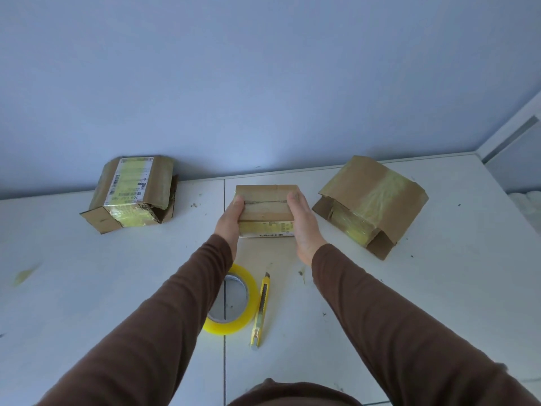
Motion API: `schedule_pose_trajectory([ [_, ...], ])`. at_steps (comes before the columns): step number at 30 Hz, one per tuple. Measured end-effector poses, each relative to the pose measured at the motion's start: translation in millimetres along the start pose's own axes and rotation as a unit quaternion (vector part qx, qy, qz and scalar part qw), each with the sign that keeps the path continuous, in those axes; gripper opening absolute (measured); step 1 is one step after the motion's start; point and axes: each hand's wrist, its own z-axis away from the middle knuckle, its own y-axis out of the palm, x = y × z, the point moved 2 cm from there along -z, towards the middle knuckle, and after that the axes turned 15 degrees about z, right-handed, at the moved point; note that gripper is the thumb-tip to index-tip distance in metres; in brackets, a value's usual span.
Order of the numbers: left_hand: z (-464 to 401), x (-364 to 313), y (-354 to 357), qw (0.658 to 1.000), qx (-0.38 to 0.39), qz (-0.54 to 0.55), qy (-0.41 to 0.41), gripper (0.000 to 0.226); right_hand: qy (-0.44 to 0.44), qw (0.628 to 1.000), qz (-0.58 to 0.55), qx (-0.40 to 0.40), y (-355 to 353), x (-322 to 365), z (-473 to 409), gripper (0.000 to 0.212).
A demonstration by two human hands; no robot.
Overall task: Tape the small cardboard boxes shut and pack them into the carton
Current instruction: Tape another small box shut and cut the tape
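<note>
A small cardboard box (267, 208) sits at the middle of the white table, its top flaps closed along a seam. My left hand (231, 222) grips its left side and my right hand (304, 227) grips its right side, thumbs on top. A second box (131, 193) with a shipping label and yellowed tape lies at the back left, one end open. A third box (370, 205) with yellowed tape lies at the right, flaps open toward me. A yellow tape roll (237, 303) lies near me, partly under my left sleeve. No carton is in view.
A yellow utility knife (261, 309) lies just right of the tape roll. The white table (87, 288) meets a blue wall at the back; its right edge runs near a white frame (509, 136). Small debris specks dot the surface.
</note>
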Motion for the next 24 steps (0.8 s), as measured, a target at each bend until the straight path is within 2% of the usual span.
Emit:
schedule_pose_trajectory([
  [3, 0, -10, -7, 0.991, 0.052, -0.111, 0.06, 0.044, -0.045, 0.999, 0.001, -0.011, -3, 6, 4, 0.051],
  [5, -6, -23, -14, 0.968, 0.074, -0.194, 0.139, 0.039, -0.117, 0.991, 0.011, -0.063, -4, 11, 12, 0.035],
  [7, -17, -32, -23, 0.955, 0.085, -0.23, 0.167, 0.027, -0.184, 0.972, 0.065, -0.129, 1, 8, 24, 0.018],
  [9, -30, -30, -30, 0.955, 0.078, -0.238, 0.157, 0.03, -0.211, 0.953, 0.135, -0.169, 13, -5, 37, 0.015],
  [12, -40, -21, -32, 0.962, 0.042, -0.246, 0.107, 0.038, -0.193, 0.943, 0.201, -0.18, 26, -22, 48, 0.014],
  [16, -32, -22, -31, 0.984, -0.051, -0.152, 0.081, 0.048, -0.173, 0.956, 0.134, -0.197, 5, -6, 34, 0.018],
  [18, -22, -20, -20, 0.989, -0.067, -0.111, 0.073, 0.057, -0.142, 0.975, 0.085, -0.148, -7, 8, 21, 0.031],
  [21, -7, 3, 4, 0.994, -0.034, -0.104, 0.018, 0.085, -0.034, 0.997, 0.07, 0.024, -7, 12, 1, 0.064],
  [22, -6, 13, 9, 0.997, -0.027, -0.067, -0.007, 0.095, -0.006, 0.995, 0.076, 0.067, -4, 7, -5, 0.071],
  [24, -11, 30, 9, 0.999, -0.029, 0.022, -0.034, 0.103, 0.014, 0.994, 0.051, 0.097, 3, -8, -18, 0.073],
])
